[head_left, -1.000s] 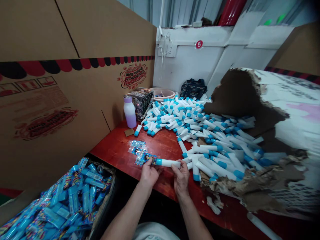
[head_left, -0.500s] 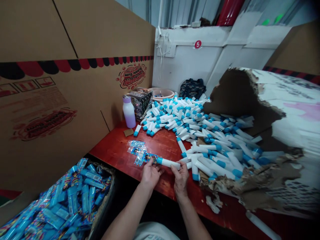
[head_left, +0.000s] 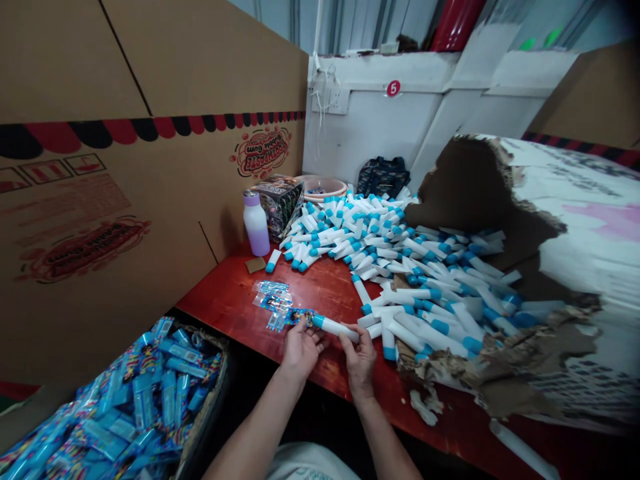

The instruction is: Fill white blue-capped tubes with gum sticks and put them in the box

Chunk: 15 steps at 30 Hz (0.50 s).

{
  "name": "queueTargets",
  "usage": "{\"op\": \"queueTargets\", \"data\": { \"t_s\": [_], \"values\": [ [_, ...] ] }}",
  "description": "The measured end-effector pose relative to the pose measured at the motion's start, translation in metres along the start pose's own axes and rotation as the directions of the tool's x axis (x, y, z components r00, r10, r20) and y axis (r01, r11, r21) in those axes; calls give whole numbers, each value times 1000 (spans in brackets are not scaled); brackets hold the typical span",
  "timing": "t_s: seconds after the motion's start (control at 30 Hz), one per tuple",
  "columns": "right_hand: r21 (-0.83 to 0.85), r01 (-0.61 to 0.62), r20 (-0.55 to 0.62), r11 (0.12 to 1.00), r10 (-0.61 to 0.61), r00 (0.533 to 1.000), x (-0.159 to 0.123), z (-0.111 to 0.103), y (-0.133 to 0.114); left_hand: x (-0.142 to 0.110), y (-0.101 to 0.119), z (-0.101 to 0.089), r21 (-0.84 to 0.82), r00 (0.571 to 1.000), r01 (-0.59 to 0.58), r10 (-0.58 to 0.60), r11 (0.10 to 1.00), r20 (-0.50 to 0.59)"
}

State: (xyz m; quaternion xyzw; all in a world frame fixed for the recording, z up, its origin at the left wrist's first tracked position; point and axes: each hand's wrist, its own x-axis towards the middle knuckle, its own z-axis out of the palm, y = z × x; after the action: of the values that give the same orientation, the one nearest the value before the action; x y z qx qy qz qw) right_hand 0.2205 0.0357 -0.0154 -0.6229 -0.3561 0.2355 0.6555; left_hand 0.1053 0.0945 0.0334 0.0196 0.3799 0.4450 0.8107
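Note:
Between my hands lies a white tube with a blue cap (head_left: 336,327), its cap pointing left. My right hand (head_left: 361,357) pinches the tube's flat white end. My left hand (head_left: 301,350) grips a printed plastic sleeve (head_left: 301,316) at the cap end; the cap meets the sleeve's opening, and how far it is inside I cannot make out. More clear printed sleeves (head_left: 274,297) lie flat on the red table (head_left: 235,293) just beyond my left hand. A large heap of white tubes with blue caps (head_left: 370,233) spreads behind and to the right of my hands.
A box of blue wrapped tubes (head_left: 145,400) stands lower left. A purple bottle (head_left: 257,227), a dark printed box (head_left: 280,200), a pink basin (head_left: 325,185) and a dark bag (head_left: 383,177) are at the back. A torn carton (head_left: 565,220) lies right; a tall cardboard box (head_left: 150,200) walls the left.
The view has shifted slightly. My right fingers have moved a little along the tube's flat end; the tube and sleeve stay in nearly the same place.

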Motion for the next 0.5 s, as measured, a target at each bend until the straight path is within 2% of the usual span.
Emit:
{"op": "queueTargets", "data": {
  "t_s": [0.2, 0.37, 0.5],
  "values": [
    [-13, -36, -7, 999, 36, 999, 0, -2, 1, 0, -1, -1, 61, 999, -31, 32, 998, -15],
    [52, -99, -37, 994, 101, 994, 8, -5, 4, 3, -4, -9, 126, 973, -230, 233, 965, -6],
    [86, -135, -60, 987, 140, 988, 18, -5, 9, 4, -4, -14, 227, 947, -315, 321, 922, 12]
  ]
}}
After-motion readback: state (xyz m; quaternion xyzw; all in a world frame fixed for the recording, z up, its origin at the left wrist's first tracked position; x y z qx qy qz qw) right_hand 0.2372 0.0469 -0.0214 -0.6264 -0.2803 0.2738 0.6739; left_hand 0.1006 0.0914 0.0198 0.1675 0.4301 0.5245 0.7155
